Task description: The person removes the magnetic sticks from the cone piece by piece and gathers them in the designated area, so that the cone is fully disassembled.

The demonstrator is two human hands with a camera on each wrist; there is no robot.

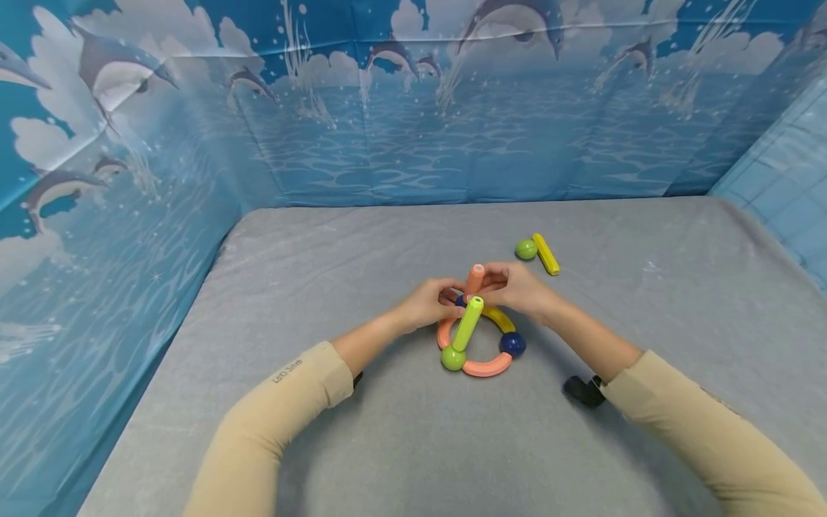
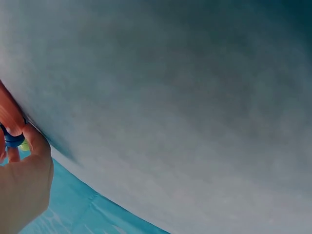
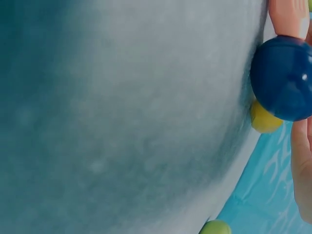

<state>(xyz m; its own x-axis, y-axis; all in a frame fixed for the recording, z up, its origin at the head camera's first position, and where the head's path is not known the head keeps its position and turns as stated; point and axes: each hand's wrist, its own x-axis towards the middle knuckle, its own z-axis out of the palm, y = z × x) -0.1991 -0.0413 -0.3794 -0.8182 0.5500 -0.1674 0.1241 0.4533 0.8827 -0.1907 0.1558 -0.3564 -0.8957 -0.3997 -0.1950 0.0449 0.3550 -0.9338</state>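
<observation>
The left hand (image 1: 428,307) curls its fingers around a navy ball (image 1: 460,301) at the far side of a toy ring (image 1: 487,368); the right hand (image 1: 519,289) pinches an upright salmon rod (image 1: 475,277). The ring lies on the grey tabletop (image 1: 362,251).

Curtained-off work space, dolphin-print drapes (image 1: 413,151) (sea and clouds), grey cloth-covered table (image 1: 368,445)

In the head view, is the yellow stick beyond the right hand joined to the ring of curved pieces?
No, the yellow stick lies beside a green ball, apart from the ring of curved pieces.
</observation>
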